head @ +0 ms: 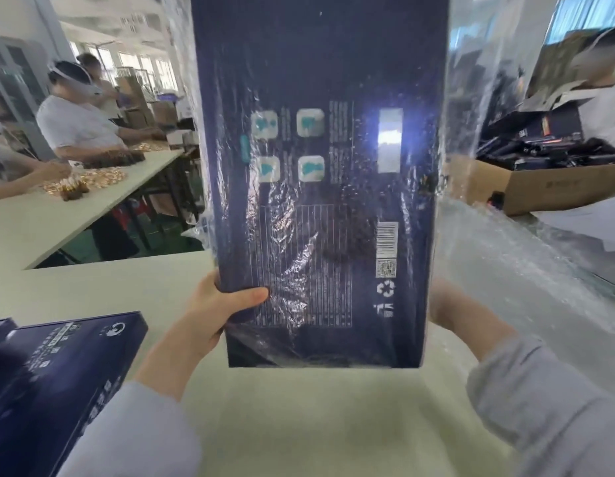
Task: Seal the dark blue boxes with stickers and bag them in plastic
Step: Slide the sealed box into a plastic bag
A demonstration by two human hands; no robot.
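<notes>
Left hand (209, 316) fingers gripping dark blue box (320, 173) corner, right hand (449, 309) fingers hidden, grip unclear

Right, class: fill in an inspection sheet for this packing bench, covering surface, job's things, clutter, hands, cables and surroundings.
Surface: pale table.
Job's things: dark blue box upright inside clear plastic bag; second box lying at left.
Clutter: loose plastic film heaped at right.
Hands: left hand grips the box's lower left edge; right hand at its lower right edge, fingers hidden.
Cables: nothing seen.
Surroundings: cardboard carton of dark items at right; people at a long table left.
</notes>
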